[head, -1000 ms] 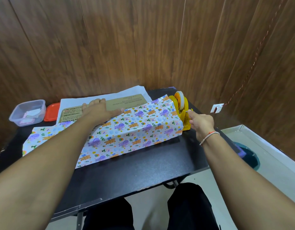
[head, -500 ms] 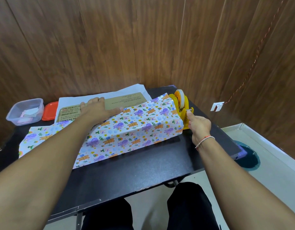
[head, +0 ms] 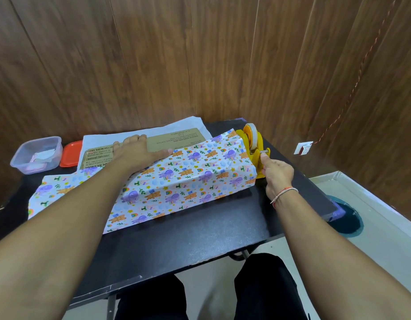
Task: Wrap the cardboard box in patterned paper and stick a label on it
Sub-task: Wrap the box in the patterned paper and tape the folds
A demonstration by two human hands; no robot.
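A long brown cardboard box (head: 176, 140) lies across the black table (head: 188, 239). Patterned paper (head: 188, 179) with bears and elephants is folded up over its near side and top. My left hand (head: 135, 153) lies flat on the box top, pressing the paper's edge down. A yellow tape dispenser (head: 254, 148) with a roll of tape stands at the box's right end. My right hand (head: 277, 176) is at the dispenser's cutter, thumb and forefinger pinching the tape end. I see no label.
A clear plastic tub (head: 37, 155) holding small papers stands at the table's far left, with its red lid (head: 71, 154) beside it. White paper (head: 142, 132) lies under the box's far side. The wooden wall is close behind. A blue bin (head: 347, 218) sits on the floor at right.
My right hand has moved up to the dispenser's cutter and closed its fingertips on the tape end. My left hand has stayed flat on the box.
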